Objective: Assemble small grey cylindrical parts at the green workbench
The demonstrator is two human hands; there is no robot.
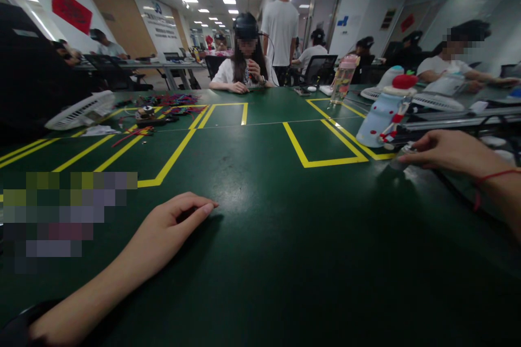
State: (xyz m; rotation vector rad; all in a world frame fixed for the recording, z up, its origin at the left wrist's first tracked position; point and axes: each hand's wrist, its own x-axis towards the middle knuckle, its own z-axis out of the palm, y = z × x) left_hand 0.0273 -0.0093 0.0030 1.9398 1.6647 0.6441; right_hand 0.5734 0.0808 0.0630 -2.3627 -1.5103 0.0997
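Observation:
My right hand [448, 154] pinches the top of a small clear bottle [399, 161] at the right side of the green table [260, 260]. The fingers partly cover this bottle, and whether its base touches the table I cannot tell. Just behind it stands a light blue bottle [373, 122] with a red top and a small red-and-white figure hanging on it. Resting low over the near middle of the table is my left hand [177, 219], thumb and fingertips brought together with nothing visible between them.
Yellow tape [334, 163] marks outlines on the table. Bundles of coloured wires [175, 100] and a white fan [83, 111] lie at the far left. A pink-lidded bottle [345, 78] and dark metal bars [459, 122] are at the right. A person [244, 65] sits opposite.

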